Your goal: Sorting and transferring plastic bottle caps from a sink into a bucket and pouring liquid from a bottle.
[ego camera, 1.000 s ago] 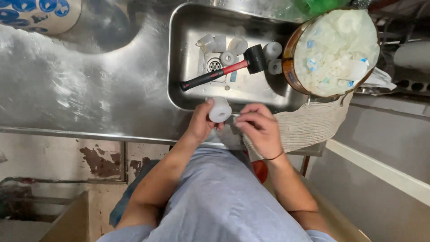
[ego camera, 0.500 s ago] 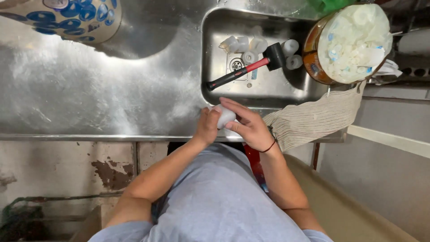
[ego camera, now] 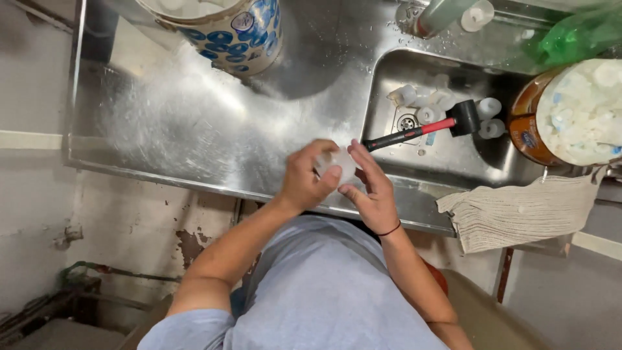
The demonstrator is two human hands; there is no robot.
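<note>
Both my hands meet over the front edge of a steel sink counter (ego camera: pixel 194 136). My left hand (ego camera: pixel 306 178) and my right hand (ego camera: pixel 370 188) together grip a small white plastic cap-like piece (ego camera: pixel 340 163), held between the fingers and blurred. Just beyond my right hand, a black-headed mallet (ego camera: pixel 424 128) with a red and black handle lies in the sink basin (ego camera: pixel 453 162). Several small white cylindrical pieces (ego camera: pixel 427 104) lie around the drain.
A blue-and-white patterned bucket (ego camera: pixel 227 29) stands at the counter's far side. An orange-rimmed tub (ego camera: pixel 570 113) full of white pieces sits right of the basin. A beige cloth (ego camera: pixel 518 210) hangs over the front edge. A tap (ego camera: pixel 440 14) and green plastic (ego camera: pixel 580 32) are at the back.
The view has swung left and down, so the sink sits further right. My hands stay together on the white piece, with the right hand closing over it.
</note>
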